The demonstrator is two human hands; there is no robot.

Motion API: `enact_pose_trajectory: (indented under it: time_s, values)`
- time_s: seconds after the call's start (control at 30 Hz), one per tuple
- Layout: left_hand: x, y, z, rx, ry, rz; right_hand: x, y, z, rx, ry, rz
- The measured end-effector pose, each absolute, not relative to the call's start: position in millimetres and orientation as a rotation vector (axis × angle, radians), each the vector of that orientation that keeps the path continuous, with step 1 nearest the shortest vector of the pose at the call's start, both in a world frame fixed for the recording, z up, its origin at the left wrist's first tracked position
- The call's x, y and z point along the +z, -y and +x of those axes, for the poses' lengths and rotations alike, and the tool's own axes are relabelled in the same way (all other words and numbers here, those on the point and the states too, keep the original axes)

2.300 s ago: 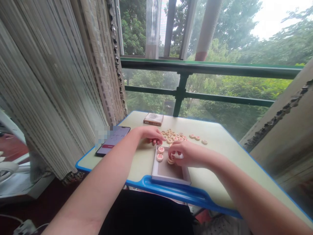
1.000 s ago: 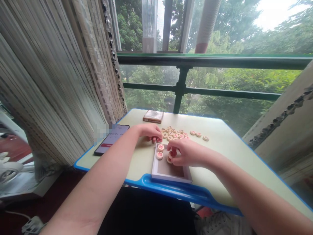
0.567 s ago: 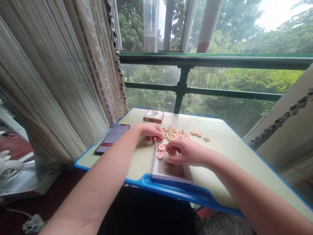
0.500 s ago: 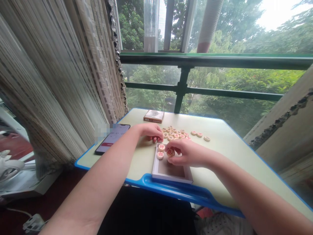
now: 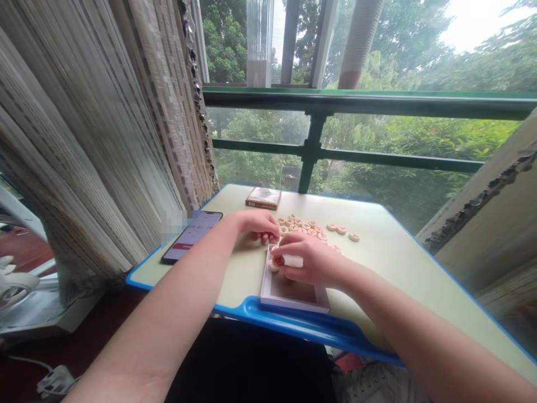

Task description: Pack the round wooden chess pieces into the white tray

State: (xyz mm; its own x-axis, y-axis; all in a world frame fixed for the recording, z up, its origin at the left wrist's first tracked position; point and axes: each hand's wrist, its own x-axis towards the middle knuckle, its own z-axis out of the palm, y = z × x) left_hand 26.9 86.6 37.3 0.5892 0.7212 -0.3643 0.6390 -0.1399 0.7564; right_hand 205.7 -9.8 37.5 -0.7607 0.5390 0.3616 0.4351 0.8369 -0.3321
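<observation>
My right hand (image 5: pixel 312 258) pinches a round wooden Chinese chess piece (image 5: pixel 278 260) with red marking, held over the left side of a shallow white box tray (image 5: pixel 264 294). Under and beside that piece, another chess piece (image 5: pixel 273 268) lies in the tray; my fingers partly cover the one behind it. My left hand (image 5: pixel 262 225) rests on the table just beyond the tray's far left corner, its fingers curled. What those fingers hold, if anything, is hidden. A cluster of chess pieces (image 5: pixel 302 230) lies just past my hands, with red and dark characters.
Three chess pieces (image 5: pixel 354 237) lie apart at the right. A flat box (image 5: pixel 263 198) sits near the table's far edge. A phone (image 5: pixel 191 238) showing a timer lies at the left. The table (image 5: pixel 377 263) has a blue rim and a blue front groove (image 5: pixel 293 320).
My right hand has moved left with the chess piece, which now hangs over the pieces at the tray's left side. My left hand has stayed in place.
</observation>
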Motion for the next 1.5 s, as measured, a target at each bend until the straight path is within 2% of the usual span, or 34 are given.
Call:
enact_pose_trajectory:
  time_s: [0.6, 1.5]
  values:
    - [33.6, -90.9, 26.7, 0.104, -1.099, 1.808, 31.7, 10.3, 201.7, 0.063, 2.692, -0.716]
    - [39.6, -83.8, 29.8, 0.085, -1.120, 1.834, 29.1, 7.5, 201.9, 0.067, 2.680, -0.683]
